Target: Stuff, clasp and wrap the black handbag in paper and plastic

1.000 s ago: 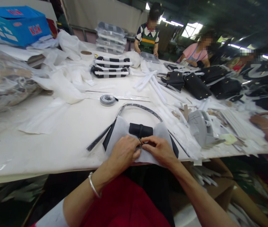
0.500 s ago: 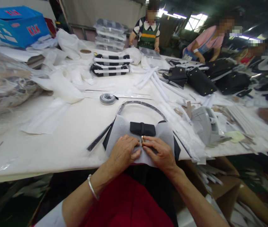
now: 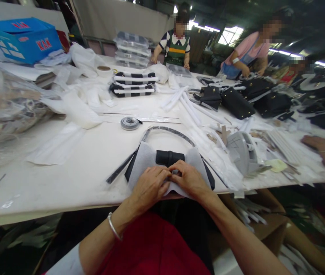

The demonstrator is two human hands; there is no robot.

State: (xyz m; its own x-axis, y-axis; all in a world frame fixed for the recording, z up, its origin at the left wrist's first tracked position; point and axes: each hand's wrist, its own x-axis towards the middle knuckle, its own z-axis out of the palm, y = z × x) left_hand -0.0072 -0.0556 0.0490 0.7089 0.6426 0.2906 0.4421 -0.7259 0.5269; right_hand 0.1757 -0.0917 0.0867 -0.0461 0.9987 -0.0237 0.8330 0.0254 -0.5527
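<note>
A black handbag (image 3: 209,175) lies in front of me at the table's near edge, with a grey protective sheet (image 3: 143,159) across its front. Its wrapped handle (image 3: 162,129) arches away from me. The short black flap (image 3: 170,157) shows over the sheet, just beyond my fingers. My left hand (image 3: 151,186) is closed, thumb and fingertips pinching at the bag's middle below the flap. Against it, my right hand (image 3: 190,178) is closed too, its fingers bent over the gold clasp seen there a moment ago. Fingers now hide the clasp and whatever the left fingertips grip.
Beyond the bag is a rolled grey tape (image 3: 130,123). A tape dispenser (image 3: 241,152) stands to the right, near white strips and scraps. Further back are wrapped bags (image 3: 133,84), black handbags (image 3: 236,103) and a blue box (image 3: 21,42). Co-workers stand across the table; another person's hand (image 3: 319,143) is at right.
My right hand has moved a little left and curled over the clasp, which was visible between its fingers before. My hands now meet. The view has shifted slightly.
</note>
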